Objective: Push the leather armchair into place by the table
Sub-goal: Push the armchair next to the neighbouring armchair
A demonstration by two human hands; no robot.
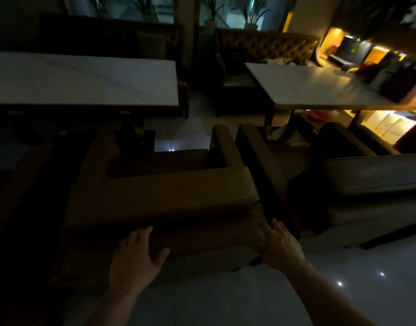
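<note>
- A pale, glossy floor [237, 300] lay under both hands.
- The brown armchair [160, 196] stood on it just ahead of them.
- A white-topped table [84, 81] stood beyond.

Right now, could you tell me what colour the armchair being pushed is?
Brown leather armchair, seen in the dim head view.

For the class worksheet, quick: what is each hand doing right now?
Left hand: open, fingers spread flat against the back of the brown leather armchair.
Right hand: open, fingers straight, pressing the armchair's back right corner.
</note>
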